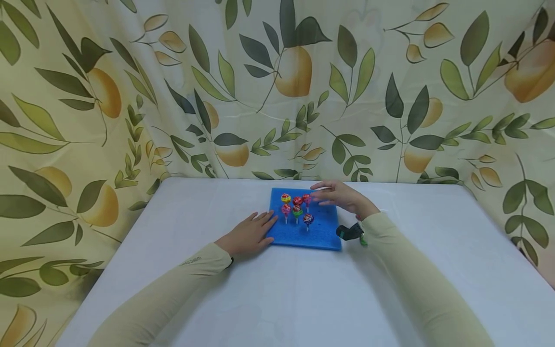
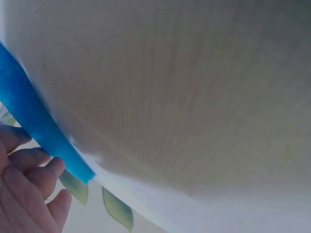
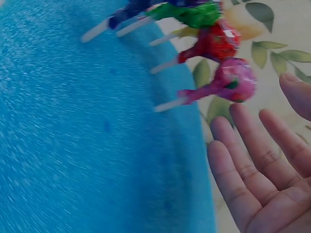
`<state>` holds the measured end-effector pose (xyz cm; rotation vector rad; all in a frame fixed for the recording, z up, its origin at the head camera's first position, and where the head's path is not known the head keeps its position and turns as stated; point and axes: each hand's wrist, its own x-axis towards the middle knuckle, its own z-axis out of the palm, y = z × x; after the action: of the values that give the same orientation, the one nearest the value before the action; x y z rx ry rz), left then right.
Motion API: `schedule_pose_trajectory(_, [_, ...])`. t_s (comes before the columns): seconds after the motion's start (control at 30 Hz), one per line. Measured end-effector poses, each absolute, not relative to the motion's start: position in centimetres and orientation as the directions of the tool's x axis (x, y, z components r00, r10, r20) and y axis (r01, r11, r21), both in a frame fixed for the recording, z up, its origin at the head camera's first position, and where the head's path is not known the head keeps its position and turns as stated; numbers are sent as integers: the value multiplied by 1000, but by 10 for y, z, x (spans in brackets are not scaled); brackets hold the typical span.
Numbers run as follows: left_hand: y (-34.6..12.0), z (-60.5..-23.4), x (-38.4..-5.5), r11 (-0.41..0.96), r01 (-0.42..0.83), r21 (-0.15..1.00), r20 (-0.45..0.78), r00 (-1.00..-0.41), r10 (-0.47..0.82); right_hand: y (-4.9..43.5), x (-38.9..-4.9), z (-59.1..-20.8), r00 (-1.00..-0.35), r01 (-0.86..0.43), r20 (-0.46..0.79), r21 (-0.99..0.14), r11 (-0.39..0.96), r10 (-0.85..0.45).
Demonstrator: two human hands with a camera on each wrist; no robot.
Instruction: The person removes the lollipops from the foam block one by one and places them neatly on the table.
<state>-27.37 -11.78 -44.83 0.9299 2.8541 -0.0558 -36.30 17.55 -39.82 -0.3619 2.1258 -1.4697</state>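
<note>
Tabletop [image 1: 282, 299] in white, blue board [image 1: 299, 237], fruit-print curtain [image 1: 277, 108]

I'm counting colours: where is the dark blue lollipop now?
In the head view, the dark blue lollipop stands in the blue board, front-right of the green lollipop.

This is a screened-off indoor spot, home or studio unclear: fruit-print cloth [image 1: 269, 113] hangs across the top and down both sides, round a white tabletop [image 1: 295, 299] at lower centre.
</note>
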Motion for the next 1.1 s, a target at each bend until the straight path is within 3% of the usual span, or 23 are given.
schedule_pose_trajectory(0.3, [-117,-448,-273,814,581,7,-147,-805,575,166,-356,-418,-848,110,-253,-944,312,-466])
schedule_pose_trajectory(0.8, [-117,-446,-272,810,586,4,-141,-802,580,153,-352,-430,-901,31,-222,-890,455,-372])
schedule_pose_trajectory(1.1, [-117,-446,-271,808,589,-1,-137,-801,583,153,-353,-431,-905,28,-216,-891,453,-368])
